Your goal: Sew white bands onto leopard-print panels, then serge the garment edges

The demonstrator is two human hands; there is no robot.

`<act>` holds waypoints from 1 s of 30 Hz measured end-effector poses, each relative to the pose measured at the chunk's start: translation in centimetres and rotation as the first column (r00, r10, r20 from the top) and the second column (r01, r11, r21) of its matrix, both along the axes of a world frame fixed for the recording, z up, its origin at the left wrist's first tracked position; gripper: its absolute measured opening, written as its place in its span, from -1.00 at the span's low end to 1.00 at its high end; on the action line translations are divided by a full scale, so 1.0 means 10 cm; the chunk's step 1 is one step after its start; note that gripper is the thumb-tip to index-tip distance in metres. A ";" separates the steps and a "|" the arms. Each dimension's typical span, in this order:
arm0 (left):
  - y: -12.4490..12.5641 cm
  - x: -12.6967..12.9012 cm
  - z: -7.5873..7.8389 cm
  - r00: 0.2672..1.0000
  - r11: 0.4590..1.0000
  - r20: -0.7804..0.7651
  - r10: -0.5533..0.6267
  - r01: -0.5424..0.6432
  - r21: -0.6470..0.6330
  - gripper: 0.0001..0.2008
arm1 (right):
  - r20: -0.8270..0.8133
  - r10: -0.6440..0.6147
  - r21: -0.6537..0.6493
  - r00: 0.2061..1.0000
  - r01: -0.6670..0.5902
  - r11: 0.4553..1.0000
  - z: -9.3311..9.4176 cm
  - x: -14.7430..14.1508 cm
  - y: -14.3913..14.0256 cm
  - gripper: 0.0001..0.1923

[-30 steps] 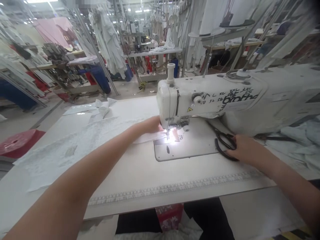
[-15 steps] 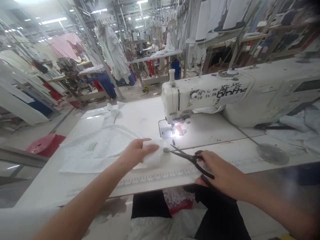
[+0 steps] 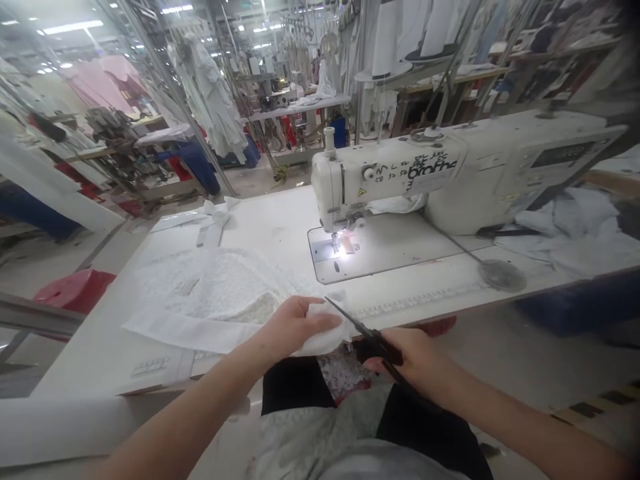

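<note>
My left hand (image 3: 295, 325) pinches the right end of a white lace garment piece (image 3: 220, 283), which lies spread over the left part of the table. The held end reaches the table's front edge. In my right hand (image 3: 407, 360) is a pair of black-handled scissors (image 3: 357, 325), pointing up and left. Their tips touch or lie just over the fabric end beside my left fingers; I cannot tell which. The blades look nearly closed. Behind my hands stands a white sewing machine (image 3: 385, 173), its lamp lit over the needle plate (image 3: 325, 253).
A measuring tape (image 3: 420, 298) runs along the table's front edge. To the right are a round metal disc on a rod (image 3: 503, 275) and crumpled white fabric (image 3: 570, 230). Small white scraps (image 3: 215, 217) lie at the back left. A red stool (image 3: 75, 290) stands left of the table.
My left hand has drawn the fabric end toward the table's front edge. The scissors have come left to the fabric, and their blades have closed from a wider gap. The view has shifted right.
</note>
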State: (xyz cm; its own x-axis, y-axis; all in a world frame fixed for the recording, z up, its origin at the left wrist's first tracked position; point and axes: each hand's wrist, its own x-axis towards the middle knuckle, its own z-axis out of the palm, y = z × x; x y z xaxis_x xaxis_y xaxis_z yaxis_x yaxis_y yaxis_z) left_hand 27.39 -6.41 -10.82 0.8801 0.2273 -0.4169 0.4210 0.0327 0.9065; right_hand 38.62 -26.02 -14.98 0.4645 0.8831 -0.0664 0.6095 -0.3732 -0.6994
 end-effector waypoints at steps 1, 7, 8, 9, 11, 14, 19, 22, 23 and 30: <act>-0.01 0.02 -0.03 0.999 0.999 -0.029 -0.040 0.039 -0.025 -0.71 | -0.054 -0.031 0.021 0.998 0.032 0.999 -0.04 0.01 -0.05 -0.71; 0.06 0.11 -0.19 0.992 0.982 0.056 -0.110 0.117 -0.151 -0.75 | -0.200 -0.124 0.279 0.972 0.178 0.944 0.03 0.13 -0.01 -0.79; 0.07 0.12 -0.20 0.992 0.980 0.074 -0.099 0.110 -0.164 -0.77 | -0.209 -0.090 0.321 0.974 0.155 0.934 0.07 0.13 0.05 -0.78; 0.07 0.12 -0.21 0.992 0.981 0.088 -0.090 0.104 -0.166 -0.79 | -0.209 -0.060 0.349 0.976 0.132 0.928 0.12 0.13 0.12 -0.78; 0.06 0.12 -0.22 0.991 0.984 0.106 -0.080 0.095 -0.150 -0.81 | -0.196 -0.040 0.373 0.980 0.112 0.921 0.17 0.09 0.26 -0.81; 0.05 0.12 -0.23 0.994 0.993 0.095 -0.048 0.058 -0.107 -0.81 | -0.175 -0.077 0.408 0.982 0.143 0.902 0.16 0.00 0.40 -0.88; 0.02 0.11 -0.22 0.999 1.000 -0.037 -0.022 0.022 -0.005 -0.81 | -0.090 -0.109 0.449 0.990 0.138 0.883 0.04 -0.06 0.41 -0.84; -0.02 0.12 -0.19 0.998 0.996 -0.029 -0.058 0.060 0.068 -0.82 | -0.096 -0.146 0.448 0.985 0.174 0.877 0.00 -0.06 0.38 -0.81; -0.04 0.12 -0.19 0.997 0.994 -0.002 -0.078 0.077 0.083 -0.83 | -0.118 -0.153 0.450 0.981 0.190 0.873 -0.01 -0.07 0.38 -0.80; -0.05 0.10 -0.25 0.979 0.975 0.111 -0.169 0.149 0.166 -0.74 | -0.286 -0.128 0.459 0.950 0.253 0.852 0.07 0.01 0.39 -0.83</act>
State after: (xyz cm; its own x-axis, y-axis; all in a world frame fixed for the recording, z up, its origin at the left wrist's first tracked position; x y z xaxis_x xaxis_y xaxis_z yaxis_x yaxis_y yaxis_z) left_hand 28.40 -6.92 -13.34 0.9526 0.1340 -0.2730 0.2937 -0.1715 0.9404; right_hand 38.70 -22.17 -14.30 0.6523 0.7264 0.2163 0.3549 -0.0405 -0.9340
